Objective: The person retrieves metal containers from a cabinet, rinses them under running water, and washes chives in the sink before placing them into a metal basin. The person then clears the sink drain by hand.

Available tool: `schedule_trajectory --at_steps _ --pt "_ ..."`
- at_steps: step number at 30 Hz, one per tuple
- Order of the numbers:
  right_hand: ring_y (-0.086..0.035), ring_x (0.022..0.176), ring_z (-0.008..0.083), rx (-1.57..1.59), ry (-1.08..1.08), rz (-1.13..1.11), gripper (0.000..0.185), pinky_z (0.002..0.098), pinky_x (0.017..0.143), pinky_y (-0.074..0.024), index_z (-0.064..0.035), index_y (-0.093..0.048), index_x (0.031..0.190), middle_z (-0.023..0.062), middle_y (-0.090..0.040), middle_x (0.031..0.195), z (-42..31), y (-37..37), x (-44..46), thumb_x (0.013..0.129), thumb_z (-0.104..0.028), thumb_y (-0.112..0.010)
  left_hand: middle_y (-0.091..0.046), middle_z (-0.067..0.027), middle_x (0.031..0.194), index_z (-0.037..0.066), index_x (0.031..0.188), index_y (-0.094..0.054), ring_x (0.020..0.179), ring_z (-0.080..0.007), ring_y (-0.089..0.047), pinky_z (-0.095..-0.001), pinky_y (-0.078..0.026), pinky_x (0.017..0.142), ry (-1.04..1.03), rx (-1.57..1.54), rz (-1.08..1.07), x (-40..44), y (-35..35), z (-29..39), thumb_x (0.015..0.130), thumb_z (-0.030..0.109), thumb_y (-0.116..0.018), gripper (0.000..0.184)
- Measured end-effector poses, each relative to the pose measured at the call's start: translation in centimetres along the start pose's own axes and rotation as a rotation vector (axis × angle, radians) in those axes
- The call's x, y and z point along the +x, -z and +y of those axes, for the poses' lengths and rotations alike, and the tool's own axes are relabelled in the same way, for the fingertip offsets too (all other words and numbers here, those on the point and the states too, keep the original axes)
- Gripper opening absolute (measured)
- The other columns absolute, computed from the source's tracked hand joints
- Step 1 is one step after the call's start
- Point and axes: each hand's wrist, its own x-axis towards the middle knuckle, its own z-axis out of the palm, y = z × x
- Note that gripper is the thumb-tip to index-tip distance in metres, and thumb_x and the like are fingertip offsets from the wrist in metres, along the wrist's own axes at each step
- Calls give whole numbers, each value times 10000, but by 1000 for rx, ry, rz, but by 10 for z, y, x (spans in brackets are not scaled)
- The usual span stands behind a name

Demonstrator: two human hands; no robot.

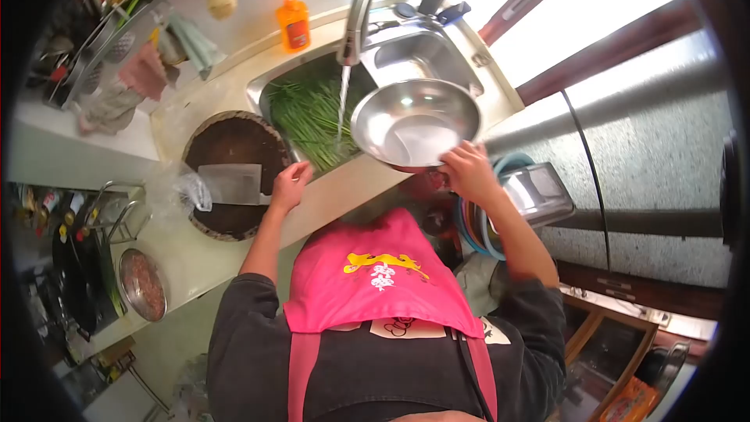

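My right hand (466,169) grips the near rim of a shiny metal bowl (418,121), which is tilted over the sink's front edge. My left hand (291,186) hovers at the counter edge beside the round chopping board (234,133), its fingers curled together; whether they hold anything is too small to tell. Water runs from the faucet (359,19) onto long green vegetables (308,113) in the left basin. A cleaver (230,183) lies flat on the board.
An orange bottle (294,22) stands behind the sink. Crumpled plastic (176,187) lies left of the board. A bowl of minced food (143,285) sits on the left counter. Basins and a metal tray (535,191) are at the right.
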Motion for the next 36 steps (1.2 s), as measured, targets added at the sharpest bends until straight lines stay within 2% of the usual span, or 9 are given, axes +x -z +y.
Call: schedule_trajectory --at_steps 5,10,12,15,19,21,23,27,36 --pt "-552 977 262 197 131 0 94 451 854 -418 -87 -591 885 54 -611 931 -10 -115 79 812 -102 -649 -590 -73 1085 66 1255 -512 885 -200 -630 -345 -572 662 382 -867 4 50 18 62 900 335 -662 470" --pt "-464 1273 245 232 162 4 90 524 1022 -369 -83 -578 873 40 -633 1156 0 -178 92 810 -49 -633 -586 -99 1039 51 1090 -493 876 -242 -614 -399 -560 696 153 -609 259 88 10 55 802 153 -652 344" --pt "-496 1244 257 256 103 68 94 497 1011 -395 -69 -600 892 62 -639 1145 11 -207 97 811 -50 -645 -596 -140 969 29 1058 -443 849 -307 -613 -425 -506 758 -154 -61 431 99 4 45 756 129 -656 382" --pt "-562 1158 267 624 -54 -82 118 432 974 -441 -48 -641 935 90 -655 1110 23 -220 110 824 -73 -670 -606 -234 928 6 1119 -431 899 -439 -593 -466 -476 795 -304 192 516 86 8 117 756 198 -675 478" --pt "-630 988 248 870 -102 -85 181 337 878 -486 -41 -682 989 101 -676 1017 52 -183 127 849 -153 -707 -635 -348 949 -134 1233 -433 866 -479 -650 -504 -537 785 -24 506 496 120 42 102 807 284 -620 626" --pt "-595 931 219 822 -53 23 209 328 842 -469 -71 -690 1045 80 -668 979 57 -128 159 880 -199 -690 -652 -305 958 -158 1135 -509 821 -425 -686 -513 -583 690 427 -146 16 117 45 96 836 240 -582 503" --pt "-589 1053 256 667 145 120 255 347 888 -468 -115 -691 1111 87 -648 1123 57 -91 194 866 -185 -689 -658 -265 953 -164 1064 -548 777 -383 -700 -507 -605 621 534 -487 -101 105 20 61 859 194 -538 412" --pt "-515 1234 229 506 418 259 321 419 1047 -340 -136 -662 1157 41 -623 1240 37 -53 237 842 -191 -695 -675 -223 1045 -60 1194 -562 928 -357 -690 -404 -599 794 645 -833 -238 86 -46 56 965 342 -497 467" --pt "-509 1249 254 524 548 269 383 486 1080 -306 -105 -622 1173 80 -605 1249 65 -10 221 817 -219 -707 -605 -206 1211 31 1375 -440 1037 -333 -649 -410 -556 901 394 -969 -248 97 -148 96 954 436 -503 587"
